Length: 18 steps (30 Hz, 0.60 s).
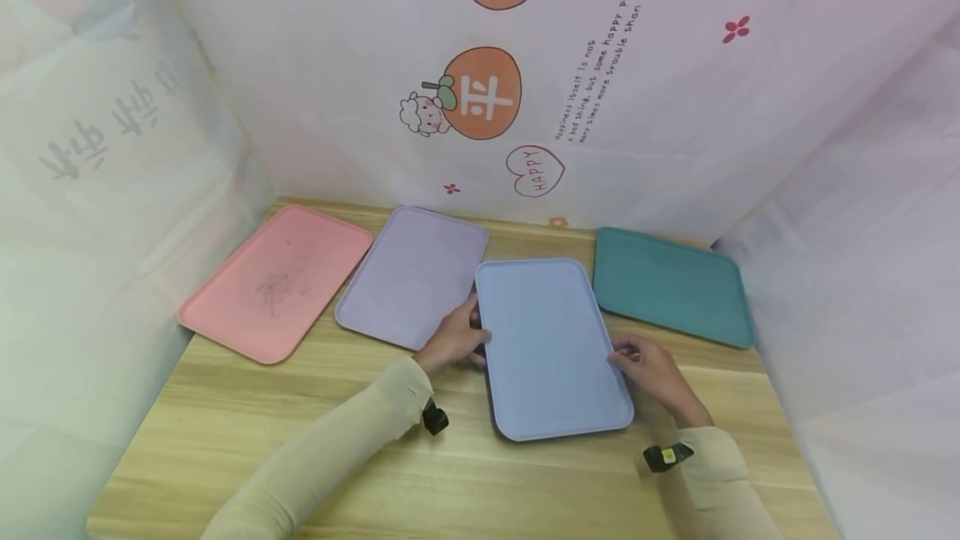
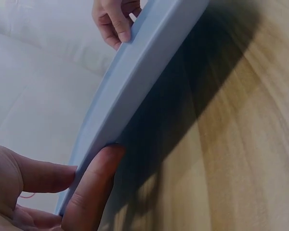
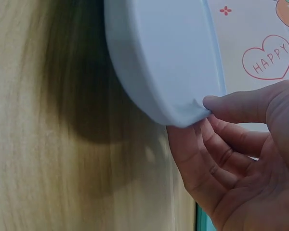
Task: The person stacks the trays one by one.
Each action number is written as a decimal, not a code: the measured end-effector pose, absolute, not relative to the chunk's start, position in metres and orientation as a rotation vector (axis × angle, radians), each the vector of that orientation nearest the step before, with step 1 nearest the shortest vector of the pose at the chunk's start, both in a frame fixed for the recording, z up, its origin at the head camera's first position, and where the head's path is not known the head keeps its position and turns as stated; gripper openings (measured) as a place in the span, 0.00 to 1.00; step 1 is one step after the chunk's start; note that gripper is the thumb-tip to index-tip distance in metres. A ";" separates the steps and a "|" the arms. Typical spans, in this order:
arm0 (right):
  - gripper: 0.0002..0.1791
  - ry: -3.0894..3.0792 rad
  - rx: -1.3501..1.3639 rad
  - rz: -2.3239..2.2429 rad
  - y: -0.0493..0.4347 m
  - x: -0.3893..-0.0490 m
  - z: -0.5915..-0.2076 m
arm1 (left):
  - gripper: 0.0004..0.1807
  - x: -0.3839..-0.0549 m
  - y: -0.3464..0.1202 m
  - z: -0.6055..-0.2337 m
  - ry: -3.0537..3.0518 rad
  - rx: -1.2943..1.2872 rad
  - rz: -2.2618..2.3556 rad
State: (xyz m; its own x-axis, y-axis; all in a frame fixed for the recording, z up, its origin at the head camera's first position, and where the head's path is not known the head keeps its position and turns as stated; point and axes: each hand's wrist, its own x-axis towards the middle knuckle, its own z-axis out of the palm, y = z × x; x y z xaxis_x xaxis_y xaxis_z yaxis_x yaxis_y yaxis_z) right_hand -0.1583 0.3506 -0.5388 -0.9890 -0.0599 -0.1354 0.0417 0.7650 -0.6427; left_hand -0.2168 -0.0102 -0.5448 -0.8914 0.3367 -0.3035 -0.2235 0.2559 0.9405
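A light blue rectangular tray is held up over the wooden table, its shadow falling on the boards below. My left hand grips its left long edge, thumb on the rim and fingers underneath. On the opposite edge my right hand pinches the rim between thumb and fingers. The left wrist view shows the tray's side wall raised off the wood, with the left thumb and a finger around it. In the right wrist view the right thumb presses the inner rim of the tray.
A lilac tray lies left of the blue one, and a pink tray with dark marks lies farther left. At the back right rests a teal tray. Printed cloth walls enclose the wooden table on three sides.
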 end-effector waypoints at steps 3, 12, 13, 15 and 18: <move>0.20 2.810 -0.017 -1.038 0.350 -0.160 -0.539 | 0.50 -0.218 -0.012 -0.544 2.070 0.107 1.684; 0.31 2.694 0.012 -1.177 0.345 -0.167 -0.534 | 0.51 -0.218 -0.017 -0.542 2.026 0.092 1.672; 0.32 2.685 0.014 -1.188 0.344 -0.168 -0.533 | 0.51 -0.217 -0.017 -0.542 2.021 0.091 1.672; 0.34 2.675 0.013 -1.195 0.344 -0.170 -0.532 | 0.49 -0.218 -0.017 -0.543 2.015 0.094 1.675; 0.37 2.666 0.005 -1.203 0.343 -0.173 -0.531 | 0.47 -0.217 -0.017 -0.543 2.013 0.109 1.678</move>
State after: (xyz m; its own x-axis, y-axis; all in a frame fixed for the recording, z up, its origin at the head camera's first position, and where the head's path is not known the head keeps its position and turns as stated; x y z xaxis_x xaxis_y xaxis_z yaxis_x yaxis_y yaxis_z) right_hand -0.1727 0.3434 -0.5312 -0.9766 -0.0855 -0.1972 0.0913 0.6654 -0.7409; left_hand -0.2169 -0.0173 -0.5431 -0.8653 0.3767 -0.3307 -0.2575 0.2320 0.9380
